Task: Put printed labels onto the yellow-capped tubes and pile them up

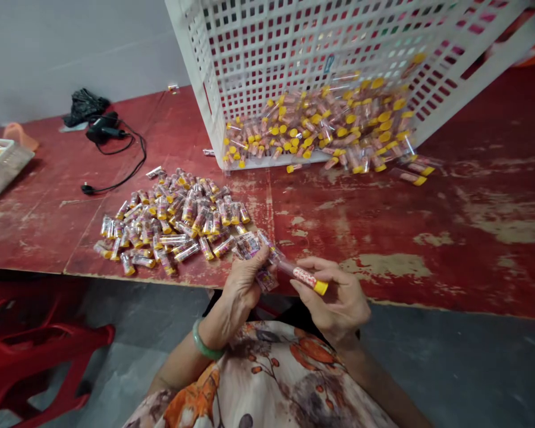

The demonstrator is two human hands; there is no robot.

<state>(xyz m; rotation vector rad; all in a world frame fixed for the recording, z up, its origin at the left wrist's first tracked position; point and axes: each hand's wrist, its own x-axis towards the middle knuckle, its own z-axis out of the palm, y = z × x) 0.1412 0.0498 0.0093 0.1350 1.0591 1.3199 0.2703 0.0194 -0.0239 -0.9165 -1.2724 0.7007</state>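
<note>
My right hand (339, 297) pinches a clear tube with a yellow cap (304, 276) near its capped end; red and white bits show inside. The tube's other end points up and left toward my left hand (246, 279). That hand is closed on a small bunch of printed plastic wrappers (249, 245), some sticking out below the thumb. Whether the tube's far end is inside a wrapper I cannot tell. Just left of my hands lies a heap of wrapped tubes (173, 220) with yellow caps.
A white plastic basket (211, 125) lies on its side at the back, yellow-capped tubes spilling from it onto the worn red table (383, 226). At left are a black cable (136, 160), a black plastic bag (85, 107) and a white tray (13, 166). A red stool (40, 351) stands below.
</note>
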